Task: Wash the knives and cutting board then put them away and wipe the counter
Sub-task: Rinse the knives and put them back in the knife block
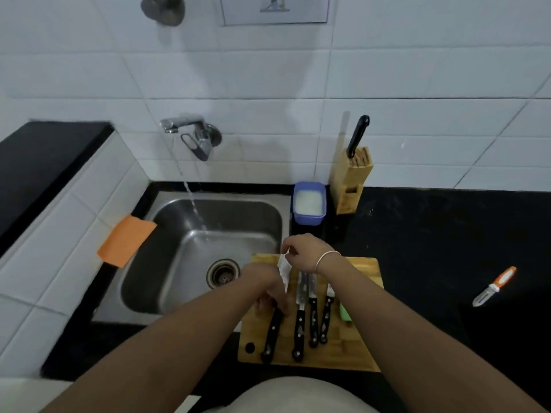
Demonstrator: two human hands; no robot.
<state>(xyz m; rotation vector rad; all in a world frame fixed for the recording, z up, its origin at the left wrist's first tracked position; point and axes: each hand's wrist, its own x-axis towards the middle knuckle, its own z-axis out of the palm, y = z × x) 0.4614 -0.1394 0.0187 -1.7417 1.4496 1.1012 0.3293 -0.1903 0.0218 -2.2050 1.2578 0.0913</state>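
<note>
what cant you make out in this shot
Head view only:
- Leftmost knife: blade mostly hidden under left hand and right hand.
- Green item: mostly behind the right forearm, unidentifiable.
- Knife block: blade of its one knife hidden inside.
- Blue container: white contents unclear.

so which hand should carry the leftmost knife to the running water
Left. The left hand already grips the leftmost knife at the handle's top and is nearest the sink; the right hand only pinches its blade.
</note>
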